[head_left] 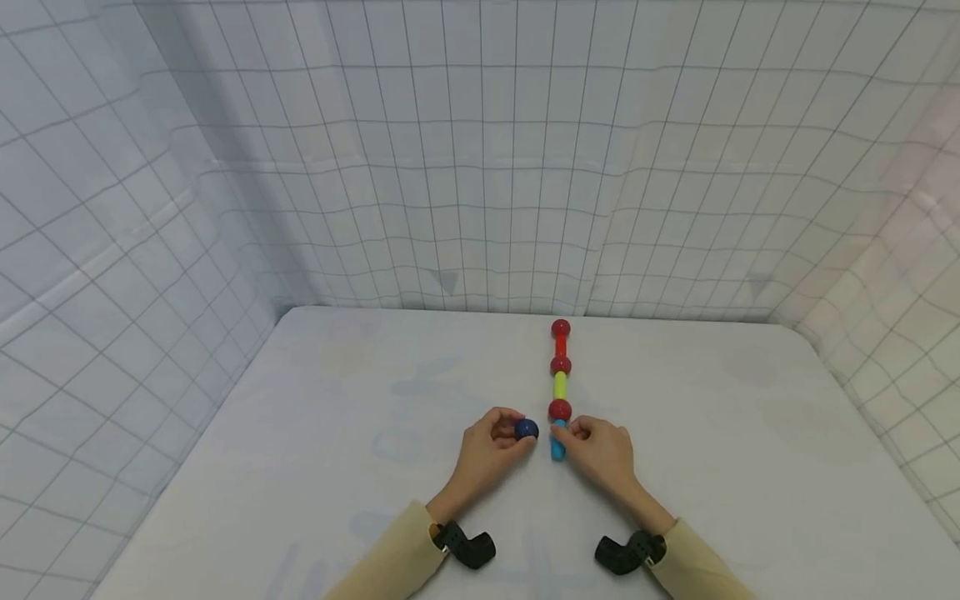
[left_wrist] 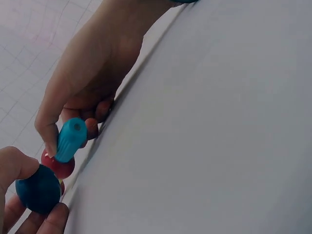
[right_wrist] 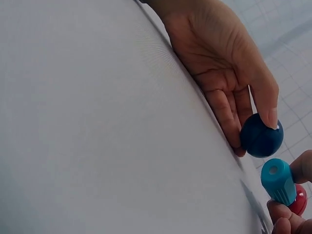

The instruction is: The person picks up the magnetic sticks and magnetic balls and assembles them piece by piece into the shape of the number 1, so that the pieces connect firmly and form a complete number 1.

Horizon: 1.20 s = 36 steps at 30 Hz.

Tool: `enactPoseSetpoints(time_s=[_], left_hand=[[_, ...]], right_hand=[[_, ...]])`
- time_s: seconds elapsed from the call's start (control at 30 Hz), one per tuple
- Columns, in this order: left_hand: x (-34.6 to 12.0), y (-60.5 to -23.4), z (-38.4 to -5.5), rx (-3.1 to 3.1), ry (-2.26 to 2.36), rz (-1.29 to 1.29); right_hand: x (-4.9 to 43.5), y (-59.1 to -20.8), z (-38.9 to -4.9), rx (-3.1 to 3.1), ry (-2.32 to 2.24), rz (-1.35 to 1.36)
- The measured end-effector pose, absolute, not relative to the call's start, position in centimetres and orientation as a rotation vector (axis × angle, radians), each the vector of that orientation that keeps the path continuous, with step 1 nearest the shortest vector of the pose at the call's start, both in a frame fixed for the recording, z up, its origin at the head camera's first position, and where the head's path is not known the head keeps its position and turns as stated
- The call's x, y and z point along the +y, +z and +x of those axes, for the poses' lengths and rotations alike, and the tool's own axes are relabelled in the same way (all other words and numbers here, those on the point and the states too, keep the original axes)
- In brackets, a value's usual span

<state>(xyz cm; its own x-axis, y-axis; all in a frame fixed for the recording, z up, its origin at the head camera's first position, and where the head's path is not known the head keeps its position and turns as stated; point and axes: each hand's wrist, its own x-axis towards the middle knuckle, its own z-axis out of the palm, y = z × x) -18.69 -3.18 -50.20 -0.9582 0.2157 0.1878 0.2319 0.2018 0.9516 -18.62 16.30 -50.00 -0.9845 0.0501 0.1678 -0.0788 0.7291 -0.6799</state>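
My left hand [head_left: 489, 450] pinches a dark blue ball [head_left: 527, 429] between thumb and fingers, just left of a straight chain on the table. The near end of that chain is a light blue ribbed rod [head_left: 558, 447], which my right hand [head_left: 602, 454] grips between thumb and fingers. Beyond the rod, red balls [head_left: 559, 410] alternate with a yellow-green rod [head_left: 560, 386] and a red rod [head_left: 561, 347]. In the right wrist view the light blue rod's free end [right_wrist: 274, 170] shows a round spot. A small gap separates it from the dark blue ball [right_wrist: 262, 136].
The white table [head_left: 360, 375] has a back edge close behind the chain's far red ball [head_left: 561, 328]. White gridded curtains [head_left: 480, 167] hang at the back and both sides. A black strap device [head_left: 468, 546] sits on each wrist.
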Motion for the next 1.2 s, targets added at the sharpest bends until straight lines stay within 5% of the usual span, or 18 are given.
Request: enactPoseSetpoints(time_s=[0.4,0.8,1.2], left_hand=[[-2.4,-46.4,-15.3,-2.437,-1.905,-0.52],[-2.3,-50.6,-16.4,-2.466,-1.807,-0.547],[-2.3,-50.8,-16.5,-2.5,-1.708,-0.578]], right_hand=[[16.5,-49.6,-18.7,-2.787,1.148,-0.009],[16.6,-49.8,-18.8,-2.789,1.163,-0.015],[16.6,-50.0,-18.9,-2.762,1.16,-0.004]])
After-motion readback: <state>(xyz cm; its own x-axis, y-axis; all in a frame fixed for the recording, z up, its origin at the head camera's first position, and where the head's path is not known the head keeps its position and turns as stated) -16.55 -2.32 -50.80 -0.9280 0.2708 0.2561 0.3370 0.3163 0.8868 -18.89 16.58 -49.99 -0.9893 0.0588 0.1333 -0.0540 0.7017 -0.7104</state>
